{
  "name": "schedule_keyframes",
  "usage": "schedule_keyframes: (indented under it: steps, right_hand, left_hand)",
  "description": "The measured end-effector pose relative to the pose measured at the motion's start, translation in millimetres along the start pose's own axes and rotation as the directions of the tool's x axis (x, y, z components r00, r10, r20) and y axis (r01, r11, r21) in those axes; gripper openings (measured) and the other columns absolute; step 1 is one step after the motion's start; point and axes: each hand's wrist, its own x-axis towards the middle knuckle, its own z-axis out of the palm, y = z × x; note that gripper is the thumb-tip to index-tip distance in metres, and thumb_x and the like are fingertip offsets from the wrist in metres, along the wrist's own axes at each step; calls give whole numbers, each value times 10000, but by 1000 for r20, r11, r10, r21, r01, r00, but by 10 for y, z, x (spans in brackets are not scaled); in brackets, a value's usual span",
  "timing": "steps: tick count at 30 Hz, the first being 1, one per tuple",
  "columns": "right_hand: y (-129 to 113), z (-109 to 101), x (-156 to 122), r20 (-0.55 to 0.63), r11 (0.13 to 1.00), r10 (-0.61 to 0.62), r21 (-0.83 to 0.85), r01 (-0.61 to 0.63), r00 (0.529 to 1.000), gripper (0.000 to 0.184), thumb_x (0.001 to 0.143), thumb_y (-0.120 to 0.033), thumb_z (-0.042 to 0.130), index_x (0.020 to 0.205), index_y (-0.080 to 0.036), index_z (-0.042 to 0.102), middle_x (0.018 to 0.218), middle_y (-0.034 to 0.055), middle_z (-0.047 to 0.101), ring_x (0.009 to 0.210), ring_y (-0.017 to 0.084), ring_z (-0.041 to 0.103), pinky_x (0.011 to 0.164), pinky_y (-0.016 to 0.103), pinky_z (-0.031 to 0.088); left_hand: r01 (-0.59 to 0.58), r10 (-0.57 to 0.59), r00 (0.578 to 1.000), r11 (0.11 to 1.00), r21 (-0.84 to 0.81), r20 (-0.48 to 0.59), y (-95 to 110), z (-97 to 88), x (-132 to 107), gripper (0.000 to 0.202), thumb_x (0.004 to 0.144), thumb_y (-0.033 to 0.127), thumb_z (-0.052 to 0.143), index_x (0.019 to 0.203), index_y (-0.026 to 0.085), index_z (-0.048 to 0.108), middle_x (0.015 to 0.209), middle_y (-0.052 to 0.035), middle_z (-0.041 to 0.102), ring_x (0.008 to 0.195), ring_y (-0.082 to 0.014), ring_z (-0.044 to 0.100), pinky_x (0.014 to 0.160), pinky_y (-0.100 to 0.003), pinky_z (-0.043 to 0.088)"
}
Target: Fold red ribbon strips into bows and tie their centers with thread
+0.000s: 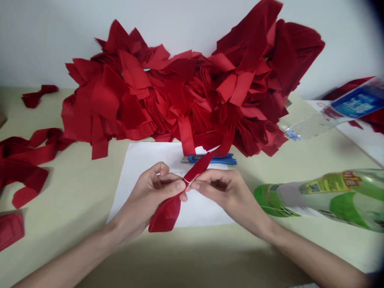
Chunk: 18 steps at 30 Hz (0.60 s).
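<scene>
A piece of red velvet ribbon (165,215) is pinched at its gathered middle between my two hands, one end pointing up and the other hanging down to the left. My left hand (151,190) is closed, thumb and fingers on the ribbon's middle. A thin white cord or tie (186,181) crosses the ribbon there. My right hand (223,186) is also closed, its thumb and forefinger pressed together at the ribbon's right side by the cord; which of the two it grips is hard to see. Beneath both hands lies a white sheet of paper (127,180).
A blue utility knife (223,159) lies behind my hands. Beyond it rises a big heap of cut red ribbon pieces (180,88). To the right, a green-labelled bottle wound with white cord (289,198) and a blue-labelled bottle (336,108) lie sideways. Loose red ribbon (30,154) curls at left.
</scene>
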Motion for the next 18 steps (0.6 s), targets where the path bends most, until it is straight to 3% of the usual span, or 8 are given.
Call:
schedule_keyframes:
  steps: [4, 7, 9, 12, 14, 18]
  right_hand:
    - [-38, -38, 9, 56, 991, 12, 132, -19, 998, 82, 760, -164, 650, 688, -171, 689, 677, -15, 649, 644, 86, 537, 595, 196, 409]
    - [-10, -49, -15, 18, 986, 4, 166, -7, 1000, 91, 769, -202, 656, 688, -180, 690, 680, -20, 650, 624, 74, 520, 563, 187, 392]
    - [19, -50, -33, -10, 984, 16, 179, -14, 1000, 90, 776, -243, 658, 716, -190, 700, 697, -18, 653, 630, 74, 515, 559, 188, 387]
    - [42, -35, -52, -18, 984, 48, 175, -44, 999, 106, 785, -289, 651, 772, -205, 713, 715, -13, 655, 628, 78, 505, 552, 195, 380]
    - [40, -15, -60, -10, 986, 50, 161, -48, 999, 107, 782, -284, 653, 759, -198, 711, 727, -7, 664, 641, 84, 515, 568, 202, 387]
    - [41, 30, -61, -23, 987, 58, 148, -54, 998, 99, 763, -256, 667, 705, -185, 704, 712, -9, 665, 643, 86, 515, 585, 205, 391]
  left_hand:
    - [5, -1, 999, 995, -97, 48, -41, 4, 4, 342, 843, 239, 591, 721, 217, 272, 619, 49, 601, 588, -72, 499, 512, -180, 343]
    - [-97, 103, 990, 993, 70, -95, -63, 25, -9, 368, 819, 195, 608, 708, 221, 259, 641, 51, 635, 622, -83, 552, 566, -197, 392]
    - [-219, 290, 934, 927, 305, -208, -95, 43, -28, 403, 777, 157, 643, 689, 224, 256, 681, 46, 668, 666, -104, 600, 608, -220, 424]
    - [-308, 507, 826, 771, 557, -246, -157, 61, -47, 410, 748, 139, 657, 669, 227, 265, 741, 42, 693, 741, -133, 641, 645, -247, 453]
    - [-305, 530, 813, 740, 599, -241, -184, 64, -47, 400, 753, 135, 643, 665, 229, 264, 731, 41, 696, 738, -142, 649, 637, -255, 460]
    - [-298, 516, 804, 780, 550, -296, -163, 76, -44, 408, 754, 123, 637, 657, 228, 255, 707, 44, 694, 694, -141, 651, 617, -259, 462]
